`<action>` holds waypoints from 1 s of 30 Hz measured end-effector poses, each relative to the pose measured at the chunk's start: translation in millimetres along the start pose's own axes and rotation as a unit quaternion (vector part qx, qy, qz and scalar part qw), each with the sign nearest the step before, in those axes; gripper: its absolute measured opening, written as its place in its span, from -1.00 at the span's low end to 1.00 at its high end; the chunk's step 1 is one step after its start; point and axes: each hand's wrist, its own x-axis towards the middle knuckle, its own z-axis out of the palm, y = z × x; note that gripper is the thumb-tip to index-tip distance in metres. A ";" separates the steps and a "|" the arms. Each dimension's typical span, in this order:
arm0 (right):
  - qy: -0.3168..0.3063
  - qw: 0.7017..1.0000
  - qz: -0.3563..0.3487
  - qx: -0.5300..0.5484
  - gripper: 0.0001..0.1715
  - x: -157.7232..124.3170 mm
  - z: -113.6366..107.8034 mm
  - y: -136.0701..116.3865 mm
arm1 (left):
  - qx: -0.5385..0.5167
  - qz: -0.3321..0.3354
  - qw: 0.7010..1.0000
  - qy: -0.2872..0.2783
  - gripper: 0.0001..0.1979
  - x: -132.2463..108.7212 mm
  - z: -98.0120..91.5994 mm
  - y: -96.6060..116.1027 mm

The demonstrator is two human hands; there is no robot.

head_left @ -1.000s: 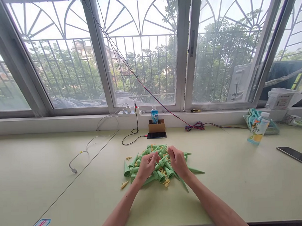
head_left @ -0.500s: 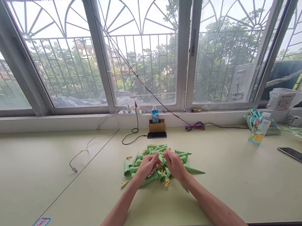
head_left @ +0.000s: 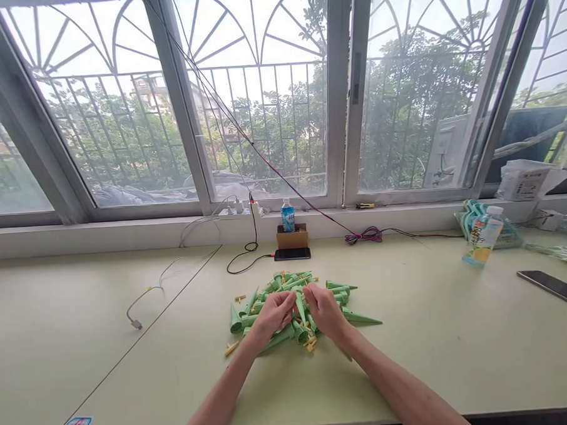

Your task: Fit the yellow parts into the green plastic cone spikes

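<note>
My left hand [head_left: 275,313] is closed, its thumb and fingertips pinching the wide top of a green plastic spike [head_left: 301,308] whose tapered end points down. Close beside it on the right, my right hand [head_left: 324,306] is closed in a pinch at the top of the same spike; whatever sits between its fingers is hidden. Beneath both hands spreads a pile of similar green cone-shaped spikes [head_left: 363,317], some showing open, wide ends. Small yellow T-shaped plastic pieces [head_left: 310,344] lie among them, and a loose yellow piece [head_left: 232,349] rests at the pile's left edge.
Behind the pile lie a phone [head_left: 292,254] on a cable and a cardboard box [head_left: 293,238] with a blue-labelled bottle [head_left: 288,216]. Bundled wire [head_left: 364,235] lies along the back. To the right are a drink bottle [head_left: 484,238] and another phone [head_left: 554,289]. A white cable [head_left: 136,323] lies left.
The spike between my hands has turned, so its tapered length now shows pointing down towards me. Both hands stay close together over the pile. The whole view has shifted slightly.
</note>
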 end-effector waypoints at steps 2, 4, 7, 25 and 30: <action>0.003 1.000 0.008 -0.001 -0.57 -0.1 1.7 0.9 | 0.014 0.013 1.000 0.012 -0.53 -0.3 0.4 0.7; 0.005 1.000 0.013 -0.002 -0.56 -0.2 3.1 2.0 | 0.034 0.022 0.999 0.023 -0.55 -0.3 0.9 1.0; 0.012 1.000 0.017 -0.004 -0.54 -0.3 4.4 2.7 | 0.056 0.045 0.997 0.039 -0.60 0.5 1.5 -0.7; 0.034 0.990 0.080 0.113 -0.42 8.5 0.7 -8.6 | 0.027 0.081 0.994 0.066 -0.63 4.5 5.8 -2.0; -0.001 0.977 0.109 0.185 -0.43 8.8 1.9 -6.9 | -0.012 0.057 0.997 0.053 -0.61 4.9 6.4 2.9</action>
